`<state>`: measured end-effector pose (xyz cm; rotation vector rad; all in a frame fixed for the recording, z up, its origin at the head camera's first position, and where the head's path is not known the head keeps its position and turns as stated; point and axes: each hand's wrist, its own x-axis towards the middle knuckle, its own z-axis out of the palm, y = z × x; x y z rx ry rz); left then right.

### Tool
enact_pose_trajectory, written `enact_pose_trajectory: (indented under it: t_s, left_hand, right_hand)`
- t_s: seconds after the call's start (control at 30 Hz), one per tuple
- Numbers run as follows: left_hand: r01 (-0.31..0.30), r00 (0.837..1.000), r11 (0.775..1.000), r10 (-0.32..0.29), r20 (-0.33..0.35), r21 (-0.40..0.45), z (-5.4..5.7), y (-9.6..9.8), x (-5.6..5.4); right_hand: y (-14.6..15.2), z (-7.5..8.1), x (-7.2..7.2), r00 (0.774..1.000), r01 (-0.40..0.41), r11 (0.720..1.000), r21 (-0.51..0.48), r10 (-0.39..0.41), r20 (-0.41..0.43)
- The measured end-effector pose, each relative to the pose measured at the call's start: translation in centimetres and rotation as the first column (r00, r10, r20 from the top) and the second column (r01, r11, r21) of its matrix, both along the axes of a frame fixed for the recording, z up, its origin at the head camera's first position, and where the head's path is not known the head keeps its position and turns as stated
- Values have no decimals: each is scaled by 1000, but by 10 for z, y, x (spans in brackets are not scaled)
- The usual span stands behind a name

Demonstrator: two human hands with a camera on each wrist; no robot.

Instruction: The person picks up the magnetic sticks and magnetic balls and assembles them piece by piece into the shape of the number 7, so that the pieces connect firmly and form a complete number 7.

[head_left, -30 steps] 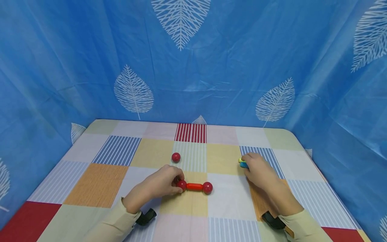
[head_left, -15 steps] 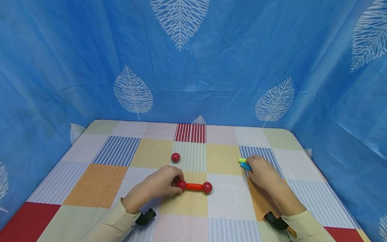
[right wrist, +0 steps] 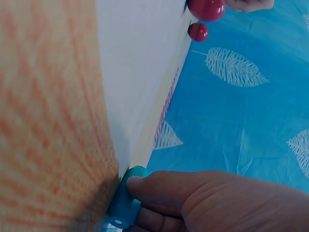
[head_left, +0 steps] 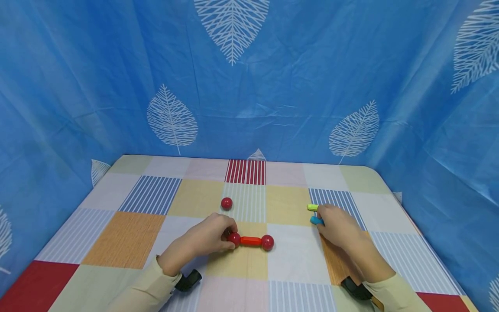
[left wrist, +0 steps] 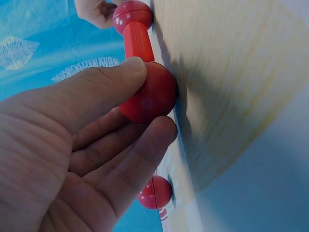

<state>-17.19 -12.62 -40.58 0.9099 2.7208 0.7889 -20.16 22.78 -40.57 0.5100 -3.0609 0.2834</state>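
Observation:
My left hand (head_left: 212, 234) grips a glossy red ball (left wrist: 157, 94) between thumb and fingers. That ball sits at the left end of a dumbbell-like piece, joined by a short red rod (head_left: 251, 241) to a second red ball (head_left: 267, 242). The piece lies low on the cloth. Farther right, my right hand (head_left: 340, 225) pinches a short blue rod (right wrist: 124, 205), thumb on its side. Just beyond it a yellow-green rod (head_left: 312, 207) lies apart from the blue one, its right end hidden behind the fingers.
A loose red ball (head_left: 226, 203) rests behind my left hand. Patchwork cloth (head_left: 136, 238) covers the table. A blue curtain (head_left: 273, 86) with white leaves surrounds the back and sides. Each wrist carries a black camera mount.
My right hand has shifted a little toward me. The blue rod came nearer with it, widening its gap from the yellow-green rod. My left hand and the dumbbell-like piece stayed put.

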Motion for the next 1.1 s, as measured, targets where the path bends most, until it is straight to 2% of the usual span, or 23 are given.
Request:
enact_pose_trajectory:
  t_s: [0.63,1.1]
  left_hand:
    - [-4,1000,1000,4,-5,-2,1,1,1]
    - [-3,1000,1000,3,-19,-8,-1,0,0]
  right_hand:
    - [-10,1,15,998,-49,998,-47,50,31]
    - [-25,1,25,997,-79,997,-19,80,17]
